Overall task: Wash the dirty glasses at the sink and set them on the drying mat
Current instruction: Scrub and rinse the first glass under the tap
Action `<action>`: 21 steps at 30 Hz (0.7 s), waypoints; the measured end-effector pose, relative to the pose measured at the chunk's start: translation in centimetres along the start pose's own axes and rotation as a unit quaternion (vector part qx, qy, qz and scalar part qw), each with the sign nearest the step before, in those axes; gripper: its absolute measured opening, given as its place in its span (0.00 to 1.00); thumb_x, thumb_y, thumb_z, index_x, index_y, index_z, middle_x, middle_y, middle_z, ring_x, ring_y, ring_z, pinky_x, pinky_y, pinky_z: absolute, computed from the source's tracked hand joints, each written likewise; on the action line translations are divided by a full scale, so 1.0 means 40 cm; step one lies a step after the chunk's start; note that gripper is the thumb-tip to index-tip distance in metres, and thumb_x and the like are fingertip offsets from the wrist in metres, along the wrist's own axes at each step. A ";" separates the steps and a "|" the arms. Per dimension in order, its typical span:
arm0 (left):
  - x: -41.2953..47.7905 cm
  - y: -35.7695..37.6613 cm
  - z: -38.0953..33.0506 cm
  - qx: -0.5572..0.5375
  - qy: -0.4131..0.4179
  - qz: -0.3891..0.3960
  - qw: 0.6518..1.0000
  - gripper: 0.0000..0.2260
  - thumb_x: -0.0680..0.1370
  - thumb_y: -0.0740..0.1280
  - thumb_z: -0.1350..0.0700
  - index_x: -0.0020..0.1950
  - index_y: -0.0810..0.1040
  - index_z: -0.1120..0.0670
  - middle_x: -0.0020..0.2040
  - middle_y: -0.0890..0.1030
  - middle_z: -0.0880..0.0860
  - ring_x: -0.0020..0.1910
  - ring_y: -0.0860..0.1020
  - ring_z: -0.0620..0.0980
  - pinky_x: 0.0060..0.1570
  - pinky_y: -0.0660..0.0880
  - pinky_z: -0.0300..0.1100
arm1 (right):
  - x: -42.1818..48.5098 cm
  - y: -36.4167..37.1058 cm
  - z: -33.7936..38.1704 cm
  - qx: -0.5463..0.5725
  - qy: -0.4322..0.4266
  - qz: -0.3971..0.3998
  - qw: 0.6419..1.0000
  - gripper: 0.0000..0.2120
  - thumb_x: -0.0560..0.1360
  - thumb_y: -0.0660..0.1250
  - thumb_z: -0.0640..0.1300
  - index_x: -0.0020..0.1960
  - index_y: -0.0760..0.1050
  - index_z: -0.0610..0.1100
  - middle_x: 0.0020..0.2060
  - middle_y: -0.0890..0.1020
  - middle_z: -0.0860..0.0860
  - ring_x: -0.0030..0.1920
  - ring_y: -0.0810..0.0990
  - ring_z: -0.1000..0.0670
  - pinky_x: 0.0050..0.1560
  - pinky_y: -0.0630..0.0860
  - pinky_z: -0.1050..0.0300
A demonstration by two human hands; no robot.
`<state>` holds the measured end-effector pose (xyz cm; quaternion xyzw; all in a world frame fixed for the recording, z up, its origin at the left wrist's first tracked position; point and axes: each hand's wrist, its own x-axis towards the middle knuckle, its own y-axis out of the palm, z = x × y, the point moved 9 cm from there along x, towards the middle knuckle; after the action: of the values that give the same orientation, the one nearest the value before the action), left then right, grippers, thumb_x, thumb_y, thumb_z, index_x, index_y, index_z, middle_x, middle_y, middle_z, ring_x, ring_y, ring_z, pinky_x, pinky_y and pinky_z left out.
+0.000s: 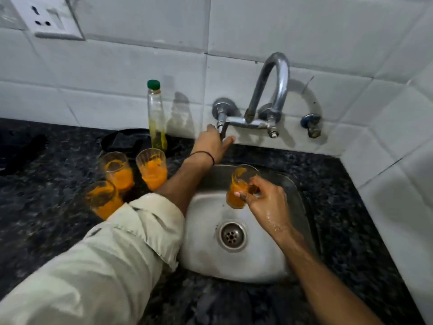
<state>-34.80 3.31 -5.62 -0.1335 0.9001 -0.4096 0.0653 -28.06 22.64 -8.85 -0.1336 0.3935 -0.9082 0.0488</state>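
White tiled wall (140, 66) rose behind the sink (203, 231), a steel basin let into a dark speckled tabletop (346, 214). Above the sink's far edge stood the wall-mounted tap (271, 85); no water was seen running.

The left hand (212, 144) reached over the sink's far-left corner to the tap handle (221, 129). Thumb and fingers lay either side of it, fairly straight, and whether they pinched it could not be told. The right hand (264, 200), wet, hung over the sink's far half, its fingers curled round the lower wall of a held glass (239, 186).

Behind the sink's left corner stood a green-capped bottle (156, 116). Just left of the sink three dirty glasses (117, 171) (151, 168) (102, 198) stood upright in a close cluster, mouths up, each streaked with orange residue. The drain (231, 235) lay below and near the held glass. No drying mat could be identified with certainty.

Orientation: the held glass's long axis ran near upright, mouth tipped up and away toward the tap, base toward the person.

Handling, as a judgement: each glass was probably light, rigid and breakable, and slippery once wet or smeared. A wrap round the mid or lower wall, clear of the thin rim, would suit. Knocks against steel or tap were the likely hazard.
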 end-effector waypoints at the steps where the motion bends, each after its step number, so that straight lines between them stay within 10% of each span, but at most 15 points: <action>1: 0.025 -0.001 -0.018 0.011 -0.006 -0.007 1.000 0.20 0.81 0.62 0.46 0.60 0.74 0.63 0.57 0.79 0.66 0.56 0.77 0.65 0.45 0.68 0.48 | 0.009 -0.001 -0.012 0.006 -0.001 0.002 1.000 0.15 0.68 0.78 0.54 0.40 0.75 0.46 0.35 0.80 0.54 0.37 0.79 0.50 0.39 0.77 0.49; 5: 0.075 0.012 -0.036 0.008 -0.044 -0.046 0.998 0.18 0.84 0.56 0.52 0.56 0.77 0.67 0.55 0.80 0.66 0.56 0.77 0.66 0.51 0.72 0.53 | 0.036 0.006 -0.057 0.034 -0.005 0.028 0.999 0.14 0.68 0.77 0.54 0.40 0.75 0.47 0.35 0.80 0.55 0.37 0.79 0.52 0.40 0.78 0.47; 9: 0.071 0.040 0.030 -0.309 -0.116 -0.049 0.943 0.17 0.81 0.61 0.47 0.41 0.75 0.58 0.45 0.81 0.62 0.48 0.82 0.62 0.52 0.79 0.56 | 0.056 0.020 -0.073 0.070 -0.015 0.072 0.995 0.18 0.66 0.73 0.62 0.40 0.74 0.48 0.34 0.79 0.55 0.37 0.79 0.51 0.40 0.78 0.44; 16: -0.143 0.270 0.056 -0.423 -0.063 0.265 0.864 0.31 0.70 0.64 0.30 0.64 0.76 0.50 0.62 0.81 0.53 0.61 0.80 0.53 0.59 0.77 0.51 | 0.108 0.036 -0.057 0.236 -0.025 0.229 0.944 0.07 0.72 0.76 0.47 0.44 0.79 0.47 0.40 0.82 0.49 0.42 0.81 0.50 0.43 0.80 0.50; 21: -0.237 0.329 0.037 -0.478 -0.072 0.303 0.821 0.20 0.73 0.73 0.48 0.62 0.78 0.55 0.53 0.83 0.58 0.50 0.82 0.55 0.47 0.80 0.50 | 0.105 0.045 -0.056 0.250 -0.027 0.302 0.919 0.10 0.77 0.68 0.50 0.45 0.73 0.44 0.52 0.76 0.46 0.53 0.77 0.48 0.50 0.77 0.60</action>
<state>-27.85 13.31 -16.45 0.1022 0.9707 0.1238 0.1788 -32.75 22.17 -10.78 -0.0158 0.1738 -0.9152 0.3633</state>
